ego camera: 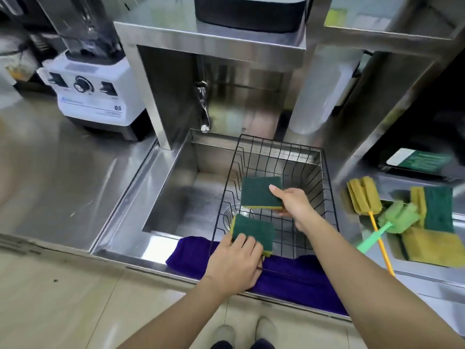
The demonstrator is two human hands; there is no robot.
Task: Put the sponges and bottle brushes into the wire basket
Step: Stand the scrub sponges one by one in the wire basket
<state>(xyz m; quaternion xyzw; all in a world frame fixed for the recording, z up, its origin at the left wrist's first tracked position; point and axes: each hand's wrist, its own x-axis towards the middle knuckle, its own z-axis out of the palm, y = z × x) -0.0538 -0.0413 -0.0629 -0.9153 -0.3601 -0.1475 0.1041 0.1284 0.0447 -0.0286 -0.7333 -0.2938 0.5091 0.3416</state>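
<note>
Over wire basket (309, 157), green-topped, yellow-backed sponges, left hand (232, 264), right hand (295, 204)

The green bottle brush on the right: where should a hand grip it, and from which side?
Grip the green bottle brush by its bare handle, coming from the front left. The handle points that way, free of the pile, while the foam head lies wedged among the sponges.

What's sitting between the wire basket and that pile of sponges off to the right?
In the head view, a strip of bare steel counter separates the wire basket from the sponges; the two bottle brushes lie beside them.
</note>
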